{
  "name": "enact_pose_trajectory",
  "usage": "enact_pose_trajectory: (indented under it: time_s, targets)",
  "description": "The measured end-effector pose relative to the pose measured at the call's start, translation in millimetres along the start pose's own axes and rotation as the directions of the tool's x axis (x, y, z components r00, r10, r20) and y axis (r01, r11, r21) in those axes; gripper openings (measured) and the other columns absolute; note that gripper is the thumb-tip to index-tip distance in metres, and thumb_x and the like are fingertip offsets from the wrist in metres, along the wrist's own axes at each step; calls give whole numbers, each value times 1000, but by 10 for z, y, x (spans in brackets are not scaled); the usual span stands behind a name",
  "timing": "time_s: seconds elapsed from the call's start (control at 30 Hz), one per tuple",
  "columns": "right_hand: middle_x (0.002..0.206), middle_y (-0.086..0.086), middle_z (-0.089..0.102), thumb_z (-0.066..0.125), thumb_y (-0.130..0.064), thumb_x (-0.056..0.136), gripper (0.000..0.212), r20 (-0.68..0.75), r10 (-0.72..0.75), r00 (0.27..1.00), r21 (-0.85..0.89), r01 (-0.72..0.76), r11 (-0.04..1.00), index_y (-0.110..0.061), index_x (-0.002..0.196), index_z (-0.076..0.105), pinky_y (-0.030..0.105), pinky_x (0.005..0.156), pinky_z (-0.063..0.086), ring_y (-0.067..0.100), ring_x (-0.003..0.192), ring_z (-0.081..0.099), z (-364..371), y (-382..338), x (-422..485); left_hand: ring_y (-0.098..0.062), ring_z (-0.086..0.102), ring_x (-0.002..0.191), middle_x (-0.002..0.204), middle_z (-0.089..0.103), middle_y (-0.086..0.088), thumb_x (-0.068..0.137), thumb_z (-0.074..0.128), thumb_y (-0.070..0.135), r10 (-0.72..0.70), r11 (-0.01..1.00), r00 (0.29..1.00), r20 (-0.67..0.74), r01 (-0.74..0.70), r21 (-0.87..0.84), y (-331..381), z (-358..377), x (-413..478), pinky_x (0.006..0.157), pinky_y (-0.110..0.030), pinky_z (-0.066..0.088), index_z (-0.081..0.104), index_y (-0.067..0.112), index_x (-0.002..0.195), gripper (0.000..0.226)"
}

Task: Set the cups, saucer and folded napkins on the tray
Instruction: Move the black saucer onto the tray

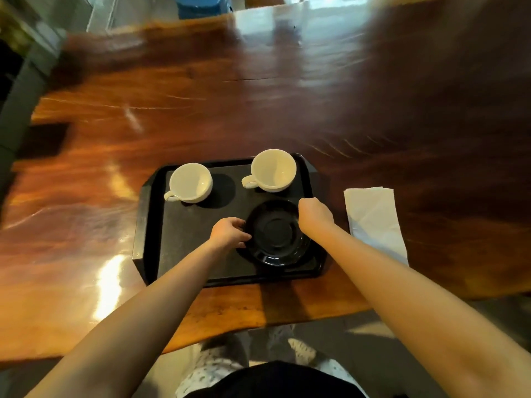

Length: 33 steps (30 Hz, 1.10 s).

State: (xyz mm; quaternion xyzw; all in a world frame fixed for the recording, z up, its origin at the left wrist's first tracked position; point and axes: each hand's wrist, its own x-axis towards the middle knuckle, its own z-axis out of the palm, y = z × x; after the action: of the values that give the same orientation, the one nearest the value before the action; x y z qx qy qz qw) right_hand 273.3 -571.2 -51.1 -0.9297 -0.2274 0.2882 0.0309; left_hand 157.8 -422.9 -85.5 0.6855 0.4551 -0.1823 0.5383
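A black tray [178,248] lies on the wooden table in front of me. Two white cups stand at its far side, one on the left [190,182] and one on the right [273,170], both upright with handles pointing left. A black saucer [275,232] rests on the tray's near right part. My left hand [228,232] grips the saucer's left rim and my right hand [314,215] grips its right rim. White folded napkins [373,218] lie on the table just right of the tray.
The glossy wooden table [201,96] stretches far ahead and to both sides, with its near edge just below the tray. My legs and the grey floor show under that edge. A blue object [201,7] stands beyond the far end.
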Motion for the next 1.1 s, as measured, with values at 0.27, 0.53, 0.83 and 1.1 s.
enact_pose_trajectory:
  time_s: [0.27,0.53,0.83,1.1]
  targets:
    - [121,16,54,54,-1,88,31,-116,-42,992,-25,40,999,-3,118,49,38,85,47,32,113,52,113,12,-133,-30,65,102,106,60,-14,85,60,2,41,972,999,15,-43,232,170,56,-186,88,-41,56,52,1,123,39]
    - [130,13,56,49,-6,90,40,-26,-70,997,122,73,990,-12,129,52,38,96,47,31,116,55,-175,298,-358,-21,59,91,100,59,-9,88,52,13,245,812,969,34,-225,538,485,37,-495,82,-34,51,61,13,94,11]
    - [135,13,53,50,-13,93,37,60,2,998,105,-8,994,-7,130,51,34,101,44,29,121,52,-613,925,-582,-22,59,87,108,64,-8,90,49,15,370,743,894,251,-447,498,1084,504,-777,81,-36,56,62,10,119,32]
    - [137,10,51,50,-17,94,42,15,-3,1000,134,1,991,-12,135,45,32,98,44,27,122,52,-735,1643,-319,-23,60,102,115,63,-8,92,50,18,417,743,881,224,-472,474,1376,1339,-656,91,-34,50,60,10,115,26]
